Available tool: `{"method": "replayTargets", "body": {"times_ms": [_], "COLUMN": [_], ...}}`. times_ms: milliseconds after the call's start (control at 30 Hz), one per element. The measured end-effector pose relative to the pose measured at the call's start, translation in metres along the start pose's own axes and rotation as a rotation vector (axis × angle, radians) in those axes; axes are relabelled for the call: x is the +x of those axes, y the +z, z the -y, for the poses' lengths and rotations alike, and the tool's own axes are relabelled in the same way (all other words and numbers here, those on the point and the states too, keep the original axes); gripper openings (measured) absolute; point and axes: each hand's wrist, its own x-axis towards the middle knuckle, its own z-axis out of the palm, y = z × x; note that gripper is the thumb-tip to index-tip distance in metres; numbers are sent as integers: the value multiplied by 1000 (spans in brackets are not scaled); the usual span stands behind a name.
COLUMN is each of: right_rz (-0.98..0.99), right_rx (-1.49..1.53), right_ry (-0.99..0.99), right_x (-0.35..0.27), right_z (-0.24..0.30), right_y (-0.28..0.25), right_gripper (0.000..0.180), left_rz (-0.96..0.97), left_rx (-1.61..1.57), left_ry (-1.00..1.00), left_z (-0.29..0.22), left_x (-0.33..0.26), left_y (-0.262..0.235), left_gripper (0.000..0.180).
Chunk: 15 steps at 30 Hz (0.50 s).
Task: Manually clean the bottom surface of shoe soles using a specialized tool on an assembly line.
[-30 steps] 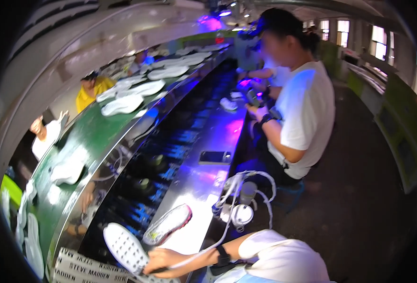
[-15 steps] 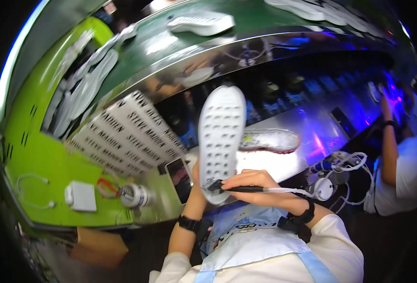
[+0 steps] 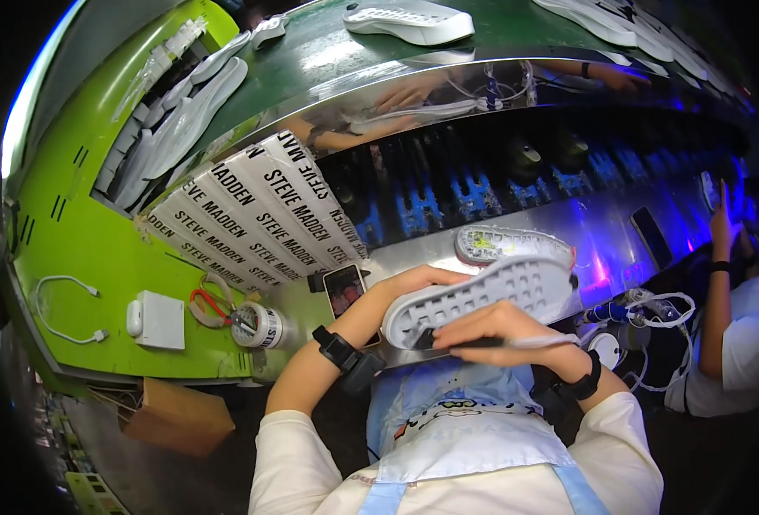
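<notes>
Left arm: comes in from the lower edge, bent at the elbow, forearm angled up and to the right; a dark band sits on the wrist.
Left hand (image 3: 414, 281): fingers curled, closed in a grip.
Right arm: white sleeve, forearm pointing left; dark band on the wrist.
Right hand (image 3: 501, 330): palm down, fingers pinched together, just below the left hand.

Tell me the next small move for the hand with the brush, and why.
Probably draw the brush a short stroke along the white sole. The right hand has its dark tip at the sole's near end, the left hand steadies the sole tread-up, and most of the tread lies beyond.
</notes>
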Motion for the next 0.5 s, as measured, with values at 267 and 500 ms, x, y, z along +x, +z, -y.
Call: {"method": "replayTargets", "body": {"times_ms": [267, 500], "right_rz": [346, -266], "right_rx": [-494, 191], "right_ry": [-185, 201], "right_x": [-12, -19], "right_z": [7, 22], "right_y": [-29, -52], "right_gripper": [24, 25], "left_rz": [-40, 412], "left_rx": [257, -545], "left_ry": [-189, 744], "left_z": [2, 68], "left_x": [7, 20], "left_y": [-13, -14], "left_gripper": [34, 85]}}
